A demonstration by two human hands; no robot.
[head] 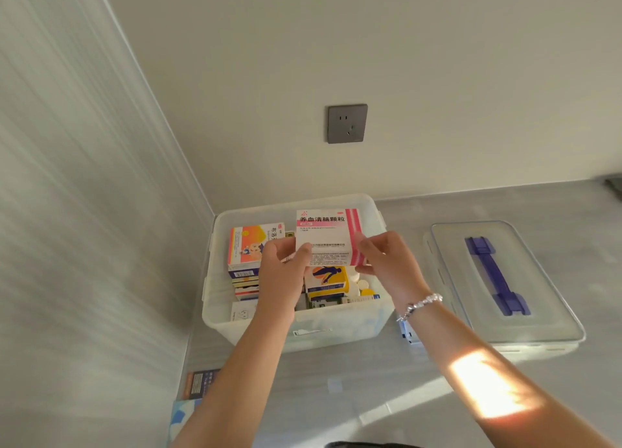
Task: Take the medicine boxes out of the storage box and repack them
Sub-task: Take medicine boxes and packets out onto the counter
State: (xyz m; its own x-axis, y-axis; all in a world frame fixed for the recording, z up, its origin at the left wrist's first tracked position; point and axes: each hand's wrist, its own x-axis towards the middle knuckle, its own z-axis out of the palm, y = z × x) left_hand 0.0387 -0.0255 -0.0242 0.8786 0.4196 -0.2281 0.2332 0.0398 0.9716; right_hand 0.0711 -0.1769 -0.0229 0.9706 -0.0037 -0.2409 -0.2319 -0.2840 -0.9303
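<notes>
Above the storage box (377,323), both hands (286,272) (387,262) hold a pink-striped medicine box (328,233).

Translucent, milky plastic for the storage box (296,326), smooth with a soft sheen. Clearer, glossier plastic for the lid (545,316), with a handle (494,276) of blue, half-transparent plastic. Printed paperboard for the white and pink medicine box (328,235), slightly glossy, and the same kind of carton for the orange and white box (250,242) beside it. Smooth, satin grey finish on the tabletop (370,390), faintly streaked, reflecting light. Matt painted look on the wall (404,60). Dark grey socket plate (347,123), matt, metal or plastic not to be told. Shiny pale beads on the bracelet (422,304).
</notes>
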